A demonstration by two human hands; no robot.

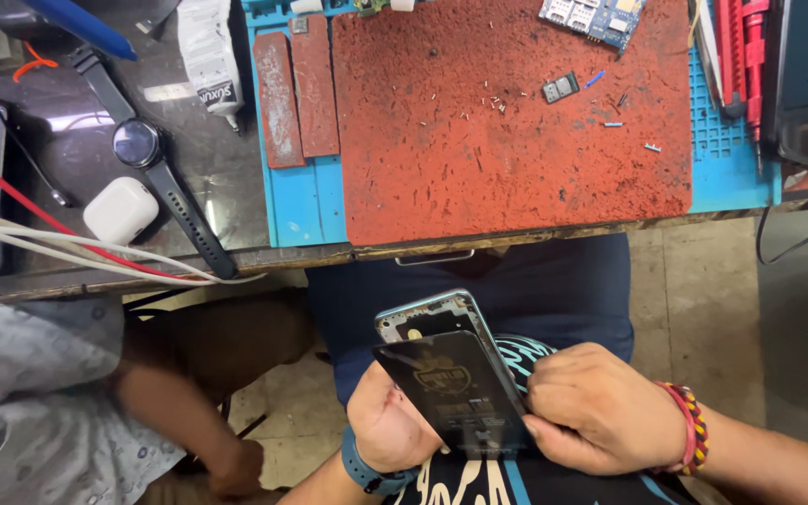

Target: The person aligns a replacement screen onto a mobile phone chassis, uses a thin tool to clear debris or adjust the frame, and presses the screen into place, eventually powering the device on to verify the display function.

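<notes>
Over my lap I hold an opened phone (pixel 427 313) with a light blue-green frame, its inside facing up. A flat black battery (pixel 455 388) lies tilted on top of it. My left hand (pixel 387 425), with a blue band at the wrist, grips the phone from below and the left. My right hand (pixel 600 407), wearing a red, yellow and black beaded bracelet, presses its fingers against the right edge of the battery and phone.
A worn red mat (pixel 507 150) on a blue work mat (pixel 306 201) covers the bench ahead, with small screws, a small tray part (pixel 560 87) and a circuit board (pixel 593 19). Left lie a wristwatch (pixel 137 145), a white earbud case (pixel 120 209) and cables. Another person's arm (pixel 189 411) reaches down at lower left.
</notes>
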